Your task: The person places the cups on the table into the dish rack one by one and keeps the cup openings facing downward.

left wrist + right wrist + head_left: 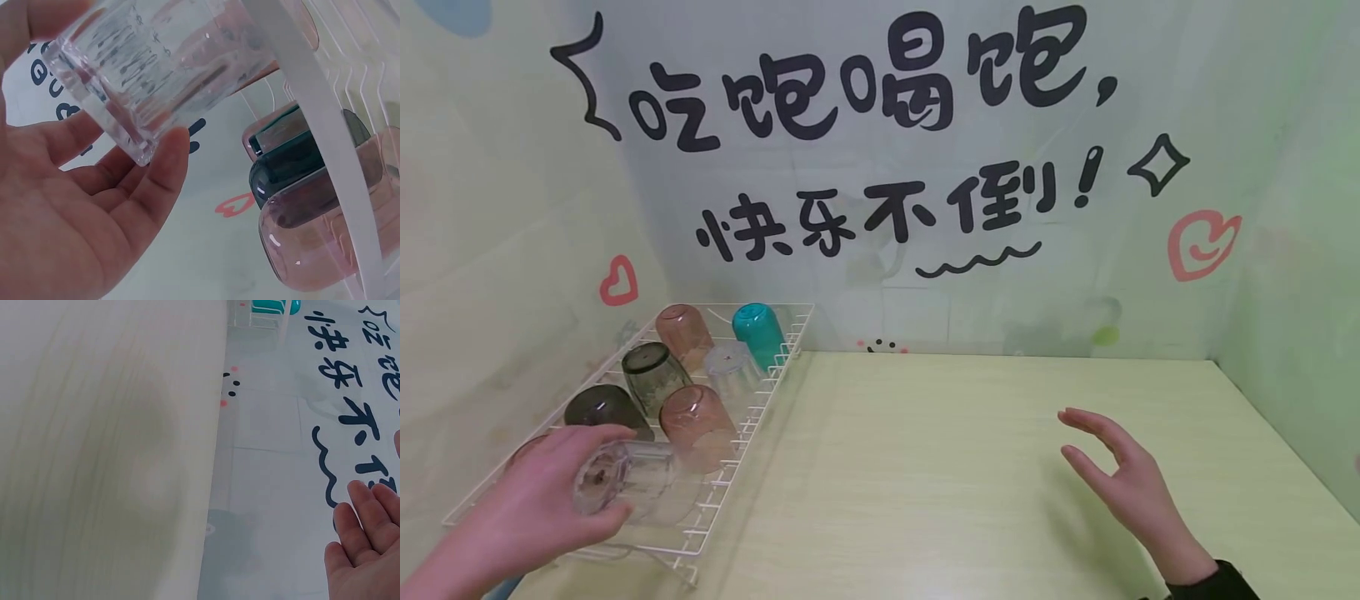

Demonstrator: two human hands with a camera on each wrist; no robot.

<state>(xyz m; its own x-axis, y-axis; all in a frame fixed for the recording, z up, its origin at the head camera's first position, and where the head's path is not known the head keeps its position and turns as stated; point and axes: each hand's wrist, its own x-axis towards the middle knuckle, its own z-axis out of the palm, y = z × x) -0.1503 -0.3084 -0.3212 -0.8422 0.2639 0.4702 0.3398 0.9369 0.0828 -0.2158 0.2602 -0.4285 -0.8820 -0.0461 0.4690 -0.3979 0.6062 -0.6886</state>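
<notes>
My left hand (pixel 542 508) grips a clear glass cup (pixel 651 479) by its thick base, thumb on one side and fingers on the other. The cup lies tilted on its side over the front of a white wire rack (pixel 688 552), its mouth pointing right. In the left wrist view the fingertips press at the edge of the base. Close beyond the cup stand an upside-down pink cup (pixel 700 421) and a dark cup (pixel 606 407). On the right, my right hand (pixel 1123 479) hovers above the table with fingers extended and thumb apart, holding nothing.
More upturned cups stand on the rack: a grey-green one (pixel 655 379), a clear one (pixel 733 371), a teal one (pixel 760 333) and a pink one (pixel 683 333). The pale wooden table (pixel 910 467) meets a printed wall covering (pixel 865 167) at the back.
</notes>
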